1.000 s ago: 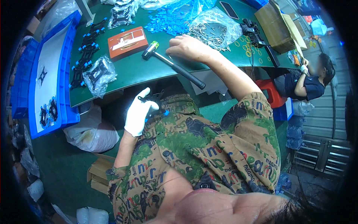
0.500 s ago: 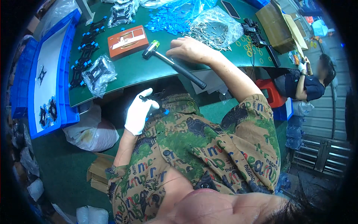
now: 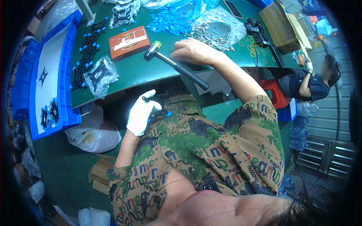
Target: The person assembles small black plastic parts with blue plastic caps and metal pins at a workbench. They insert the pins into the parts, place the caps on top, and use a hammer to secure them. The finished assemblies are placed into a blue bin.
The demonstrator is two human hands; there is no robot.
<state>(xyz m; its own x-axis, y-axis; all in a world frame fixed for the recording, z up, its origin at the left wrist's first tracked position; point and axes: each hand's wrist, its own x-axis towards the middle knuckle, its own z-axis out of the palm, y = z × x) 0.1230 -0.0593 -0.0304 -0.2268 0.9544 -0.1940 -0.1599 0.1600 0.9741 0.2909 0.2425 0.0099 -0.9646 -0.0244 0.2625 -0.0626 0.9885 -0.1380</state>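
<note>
My left hand [image 3: 139, 117], in a white glove, grips a dark X-shaped bracket [image 3: 158, 97] with blue tabs in front of my shirt, just off the table's near edge. Much of the bracket blends into the dark behind it. Bare and curled, my right hand [image 3: 193, 51] rests at the table beside a pile of pin-like metal pieces [image 3: 213, 34]; its fingertips are turned away, so what they hold, if anything, is hidden. A hammer [image 3: 181, 68] with a black handle lies just left of and below that hand. Blue small pieces [image 3: 169, 22] are heaped beyond it.
An orange-red box [image 3: 130, 42] and black brackets with blue tabs [image 3: 87, 52] occupy the left of the table. A blue tray [image 3: 71, 75] stands at far left. Yellow rings [image 3: 252, 47], a phone [image 3: 233, 9] and a cardboard box [image 3: 279, 26] lie right. A co-worker [image 3: 313, 84] is at far right.
My right hand has shifted very slightly to the right over the table. The left hand keeps its hold on the bracket. The co-worker's hand has moved.
</note>
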